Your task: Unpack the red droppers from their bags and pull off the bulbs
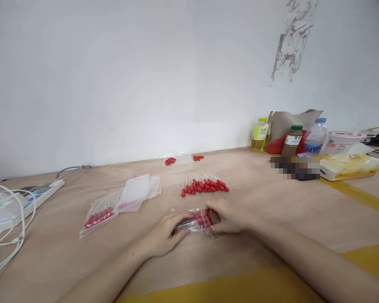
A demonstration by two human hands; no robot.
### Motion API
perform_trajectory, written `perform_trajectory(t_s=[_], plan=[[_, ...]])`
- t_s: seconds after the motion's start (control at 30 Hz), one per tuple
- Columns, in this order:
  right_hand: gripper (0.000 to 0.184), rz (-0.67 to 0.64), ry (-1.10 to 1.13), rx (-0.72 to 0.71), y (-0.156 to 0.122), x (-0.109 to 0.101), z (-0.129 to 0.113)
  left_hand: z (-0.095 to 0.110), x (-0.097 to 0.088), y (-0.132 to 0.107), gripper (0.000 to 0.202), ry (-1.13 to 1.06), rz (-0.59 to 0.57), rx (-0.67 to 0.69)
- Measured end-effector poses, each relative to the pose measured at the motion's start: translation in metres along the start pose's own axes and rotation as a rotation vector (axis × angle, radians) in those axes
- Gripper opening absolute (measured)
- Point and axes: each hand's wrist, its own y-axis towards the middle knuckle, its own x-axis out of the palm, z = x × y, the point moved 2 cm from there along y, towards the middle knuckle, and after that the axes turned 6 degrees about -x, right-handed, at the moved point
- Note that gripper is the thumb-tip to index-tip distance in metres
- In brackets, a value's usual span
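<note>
Clear bag (195,224), two-handed grip
Left hand (164,233) angles inward, grasping one end; right hand (226,215) curls, pinching the other.

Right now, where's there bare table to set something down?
Bare table lies between the loose red-tipped sticks and the blurred dark object, and between the power strip and the filled zip bag. Crowded: back right, with bottles and tissue pack; far left, with cables.
</note>
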Motion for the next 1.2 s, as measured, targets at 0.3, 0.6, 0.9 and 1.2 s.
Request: perform_trajectory(t_s=[0.3, 0.6, 0.9, 1.2], plan=[[0.023, 0.046, 0.341, 0.085, 0.001, -0.002, 0.018, -0.007, -0.003, -0.002, 0.033, 0.006, 0.005, -0.043], [0.034, 0.152, 0.814, 0.262, -0.009, -0.035, 0.057, -0.008, -0.008, -0.001, 0.034, 0.043, 0.006, -0.044], [0.019, 0.685, 1.026, 0.354, -0.019, -0.066, 0.093, -0.011, -0.005, -0.003, 0.035, -0.002, 0.024, -0.009], [0.021, 0.79, 0.383, 0.056, 0.056, -0.046, 0.05, -0.044, -0.017, 0.022, 0.038, -0.322, 0.27, -0.297]])
